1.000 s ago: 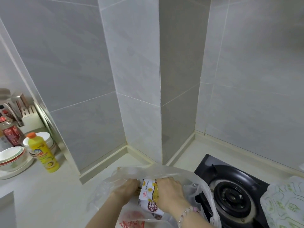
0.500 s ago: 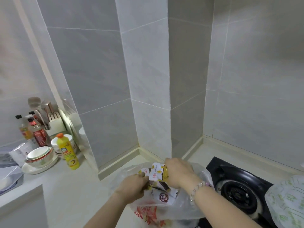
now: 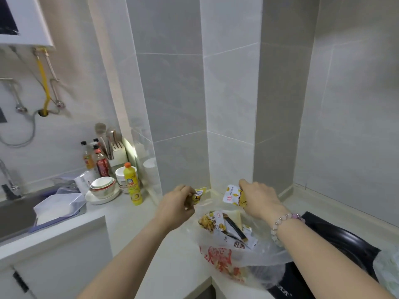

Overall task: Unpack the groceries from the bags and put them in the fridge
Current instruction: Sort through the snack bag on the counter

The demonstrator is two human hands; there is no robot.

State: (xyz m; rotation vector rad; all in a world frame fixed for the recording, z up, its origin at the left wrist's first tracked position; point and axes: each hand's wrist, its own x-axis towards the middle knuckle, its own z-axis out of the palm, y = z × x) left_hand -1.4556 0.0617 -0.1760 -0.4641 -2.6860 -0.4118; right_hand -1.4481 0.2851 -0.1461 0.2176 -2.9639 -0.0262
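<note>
A clear plastic grocery bag (image 3: 254, 262) with red print lies on the white counter beside the stove. Several snack packets (image 3: 224, 225) show inside it. My left hand (image 3: 178, 207) pinches a small yellow packet (image 3: 199, 194) just above the bag's left edge. A white-and-yellow snack packet (image 3: 232, 195) is gripped by my right hand (image 3: 258, 197) above the bag's mouth. A bead bracelet sits on my right wrist. No fridge is in view.
A black gas stove (image 3: 336, 244) lies right of the bag, with a second bag (image 3: 388, 270) at the far right. To the left stand a yellow detergent bottle (image 3: 132, 183), stacked bowls (image 3: 102, 186), sauce bottles, a knife block and the sink (image 3: 15, 214).
Both hands have come up out of the bag and moved apart, each holding a packet. The camera view has swung left and back, showing the sink area.
</note>
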